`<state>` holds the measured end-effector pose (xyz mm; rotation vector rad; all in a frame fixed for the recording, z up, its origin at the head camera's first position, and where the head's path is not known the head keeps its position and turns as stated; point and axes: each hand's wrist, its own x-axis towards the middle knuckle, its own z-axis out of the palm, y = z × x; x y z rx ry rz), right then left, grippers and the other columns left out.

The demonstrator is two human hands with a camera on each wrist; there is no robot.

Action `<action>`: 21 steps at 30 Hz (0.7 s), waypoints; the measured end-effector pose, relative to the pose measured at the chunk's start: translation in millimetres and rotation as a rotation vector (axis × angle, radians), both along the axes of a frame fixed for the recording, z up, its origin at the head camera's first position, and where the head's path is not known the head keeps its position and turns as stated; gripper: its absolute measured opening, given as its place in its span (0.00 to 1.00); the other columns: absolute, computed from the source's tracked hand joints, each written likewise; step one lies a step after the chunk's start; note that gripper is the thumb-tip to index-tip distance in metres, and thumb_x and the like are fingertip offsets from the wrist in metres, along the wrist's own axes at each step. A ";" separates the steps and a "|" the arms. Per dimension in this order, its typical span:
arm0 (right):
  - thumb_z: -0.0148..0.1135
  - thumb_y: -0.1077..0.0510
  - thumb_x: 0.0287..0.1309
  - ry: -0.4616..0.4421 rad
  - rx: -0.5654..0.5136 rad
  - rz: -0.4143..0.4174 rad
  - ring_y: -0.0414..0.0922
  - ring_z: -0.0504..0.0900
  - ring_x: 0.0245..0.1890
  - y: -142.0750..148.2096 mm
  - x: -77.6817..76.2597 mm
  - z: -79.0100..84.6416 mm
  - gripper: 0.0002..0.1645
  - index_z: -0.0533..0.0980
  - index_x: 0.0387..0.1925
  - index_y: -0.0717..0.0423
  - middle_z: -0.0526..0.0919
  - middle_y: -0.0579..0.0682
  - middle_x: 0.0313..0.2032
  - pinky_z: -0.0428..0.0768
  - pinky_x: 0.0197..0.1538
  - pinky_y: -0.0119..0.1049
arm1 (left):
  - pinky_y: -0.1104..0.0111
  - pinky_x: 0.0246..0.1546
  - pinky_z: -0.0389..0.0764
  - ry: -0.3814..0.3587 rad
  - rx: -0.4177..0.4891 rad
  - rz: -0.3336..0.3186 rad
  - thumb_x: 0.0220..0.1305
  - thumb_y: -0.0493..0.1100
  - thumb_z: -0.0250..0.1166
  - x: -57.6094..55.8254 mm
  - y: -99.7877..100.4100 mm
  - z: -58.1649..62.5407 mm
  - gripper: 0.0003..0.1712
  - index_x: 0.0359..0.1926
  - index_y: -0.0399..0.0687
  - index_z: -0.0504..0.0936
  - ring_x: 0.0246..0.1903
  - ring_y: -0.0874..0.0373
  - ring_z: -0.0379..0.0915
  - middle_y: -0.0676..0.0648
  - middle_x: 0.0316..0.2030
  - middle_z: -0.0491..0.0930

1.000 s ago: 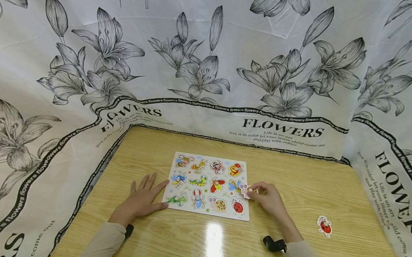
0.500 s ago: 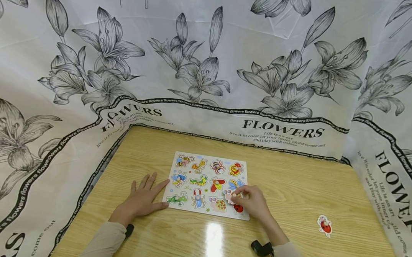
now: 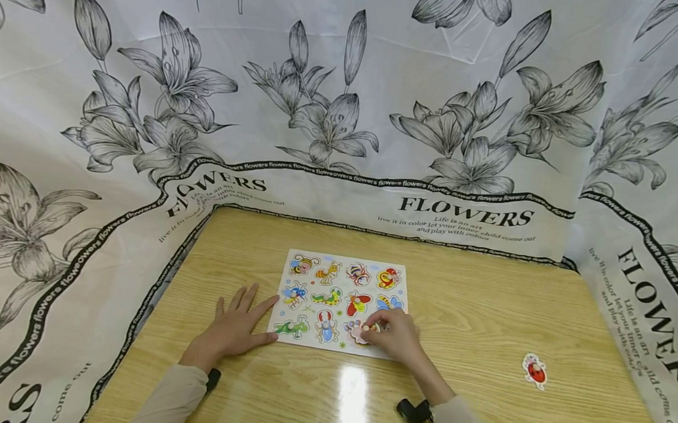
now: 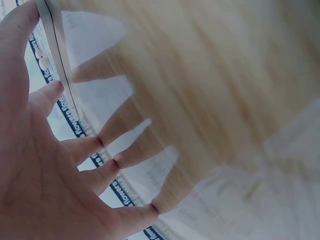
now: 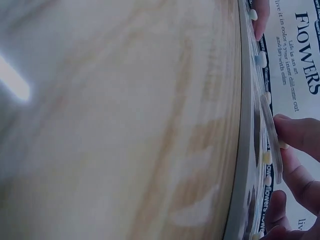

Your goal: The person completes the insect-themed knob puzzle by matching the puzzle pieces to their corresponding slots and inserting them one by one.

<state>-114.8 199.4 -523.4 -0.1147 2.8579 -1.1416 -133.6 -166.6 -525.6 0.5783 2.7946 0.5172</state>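
A white board puzzle (image 3: 306, 314) with colourful insect pieces lies on the table. My right hand (image 3: 395, 335) pinches a pink snail puzzle piece (image 3: 355, 332) by its knob, over the lower right part of the board. In the right wrist view that piece (image 5: 272, 142) is seen edge-on, tilted above the board; whether it touches the board I cannot tell. My left hand (image 3: 228, 330) rests spread on the table, thumb and index finger at the board's left edge. A ladybug piece (image 3: 534, 371) lies apart on the right. My right hand hides the board's lower right corner.
The pale wooden table (image 3: 472, 293) is bounded at the back and sides by a white cloth (image 3: 328, 198) with flower prints. A bright light reflection (image 3: 353, 395) shows on the table in front of the board.
My right hand has moved left from beside the board's right edge, carrying the snail piece over the lower right of the board. The left hand, board and ladybug piece have stayed put.
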 end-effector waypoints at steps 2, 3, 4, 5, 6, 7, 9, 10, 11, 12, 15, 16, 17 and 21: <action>0.80 0.51 0.45 0.001 0.020 -0.003 0.43 0.66 0.33 -4.2 0.2 0.0 0.09 0.83 0.25 0.39 0.71 0.43 0.27 0.59 0.37 0.44 | 0.26 0.61 0.39 0.000 -0.001 0.000 0.64 0.71 0.60 0.1 -0.1 -0.2 0.47 0.78 0.62 0.59 0.74 0.32 0.36 0.34 0.77 0.44; 0.80 0.51 0.45 0.002 0.026 -0.006 0.43 0.66 0.33 -6.1 0.4 0.1 0.09 0.83 0.25 0.39 0.71 0.44 0.27 0.58 0.37 0.45 | 0.26 0.61 0.39 0.000 0.001 -0.001 0.64 0.71 0.60 0.2 0.0 -0.1 0.47 0.78 0.62 0.59 0.74 0.32 0.36 0.34 0.77 0.44; 0.80 0.51 0.45 0.002 0.027 -0.007 0.44 0.65 0.33 -7.8 0.6 0.2 0.09 0.83 0.24 0.39 0.70 0.44 0.27 0.58 0.37 0.46 | 0.26 0.61 0.39 0.001 0.001 -0.001 0.64 0.71 0.60 0.2 0.0 -0.1 0.47 0.78 0.62 0.59 0.74 0.32 0.36 0.34 0.77 0.44; 0.80 0.51 0.44 0.003 0.029 -0.008 0.44 0.65 0.33 -9.2 0.8 0.2 0.10 0.83 0.24 0.39 0.70 0.45 0.27 0.57 0.37 0.46 | 0.26 0.61 0.39 0.001 0.001 -0.002 0.64 0.71 0.60 0.3 0.0 -0.2 0.47 0.78 0.62 0.59 0.74 0.32 0.36 0.34 0.77 0.44; 0.80 0.51 0.44 0.002 0.033 -0.009 0.45 0.65 0.33 -10.4 0.9 0.1 0.10 0.83 0.24 0.38 0.70 0.45 0.27 0.57 0.36 0.46 | 0.26 0.61 0.39 0.002 0.001 -0.003 0.64 0.71 0.60 0.4 0.1 -0.2 0.47 0.78 0.62 0.59 0.74 0.32 0.36 0.34 0.77 0.44; 0.80 0.51 0.44 0.002 0.034 -0.008 0.45 0.66 0.33 -11.3 0.9 -0.2 0.10 0.83 0.23 0.38 0.70 0.45 0.27 0.57 0.36 0.46 | 0.26 0.62 0.39 0.003 0.000 -0.004 0.64 0.71 0.60 0.5 0.1 -0.5 0.47 0.78 0.62 0.59 0.74 0.32 0.36 0.34 0.77 0.44; 0.80 0.51 0.44 -0.002 0.037 -0.009 0.45 0.66 0.32 -12.6 1.4 -0.6 0.10 0.82 0.22 0.38 0.70 0.45 0.28 0.56 0.36 0.46 | 0.26 0.61 0.39 0.004 0.003 -0.006 0.64 0.71 0.60 0.7 -0.1 -0.7 0.47 0.78 0.62 0.59 0.74 0.32 0.36 0.34 0.77 0.44; 0.80 0.51 0.44 -0.004 0.037 -0.008 0.45 0.66 0.32 -12.9 1.5 -0.9 0.10 0.82 0.22 0.38 0.70 0.45 0.28 0.56 0.36 0.45 | 0.26 0.61 0.39 0.006 0.005 -0.007 0.64 0.71 0.60 0.8 -0.1 -1.0 0.47 0.78 0.61 0.59 0.74 0.31 0.37 0.33 0.77 0.44; 0.81 0.51 0.44 -0.004 0.037 -0.007 0.45 0.66 0.31 -13.1 1.7 -1.0 0.11 0.82 0.22 0.38 0.71 0.45 0.27 0.56 0.36 0.45 | 0.26 0.61 0.39 0.005 0.004 -0.007 0.64 0.71 0.61 0.7 -0.2 -1.3 0.47 0.78 0.61 0.59 0.74 0.31 0.36 0.33 0.77 0.44; 0.81 0.52 0.44 -0.006 0.034 -0.004 0.45 0.67 0.31 -13.2 2.0 -0.9 0.11 0.82 0.22 0.39 0.71 0.45 0.27 0.56 0.36 0.45 | 0.26 0.61 0.39 0.002 0.005 -0.006 0.63 0.71 0.61 0.7 -0.1 -1.3 0.47 0.78 0.62 0.59 0.74 0.31 0.36 0.34 0.77 0.43; 0.81 0.52 0.44 -0.010 0.027 0.000 0.45 0.67 0.30 -13.2 2.6 -0.7 0.11 0.82 0.21 0.40 0.72 0.45 0.27 0.56 0.36 0.45 | 0.26 0.61 0.39 0.000 0.006 -0.003 0.63 0.70 0.61 0.4 0.0 -2.0 0.47 0.78 0.62 0.59 0.74 0.32 0.36 0.34 0.77 0.43; 0.81 0.53 0.44 -0.013 0.026 0.004 0.45 0.67 0.30 -13.2 2.9 -0.5 0.11 0.82 0.21 0.40 0.72 0.45 0.27 0.56 0.36 0.46 | 0.26 0.61 0.39 0.000 0.005 -0.001 0.63 0.70 0.62 0.3 0.2 -2.4 0.47 0.78 0.62 0.59 0.74 0.32 0.36 0.34 0.77 0.43; 0.81 0.53 0.44 -0.015 0.026 0.005 0.45 0.67 0.30 -13.3 3.2 0.0 0.11 0.82 0.21 0.41 0.72 0.45 0.27 0.56 0.36 0.46 | 0.26 0.62 0.39 -0.004 0.004 0.001 0.63 0.70 0.62 0.1 0.2 -2.7 0.47 0.78 0.63 0.58 0.74 0.32 0.36 0.34 0.77 0.43; 0.80 0.53 0.44 -0.024 0.031 0.012 0.46 0.66 0.32 -14.0 4.4 1.7 0.11 0.82 0.21 0.42 0.71 0.46 0.28 0.56 0.36 0.46 | 0.26 0.61 0.38 -0.007 0.012 0.002 0.63 0.70 0.62 0.3 0.5 -2.3 0.47 0.78 0.63 0.59 0.75 0.32 0.36 0.34 0.77 0.43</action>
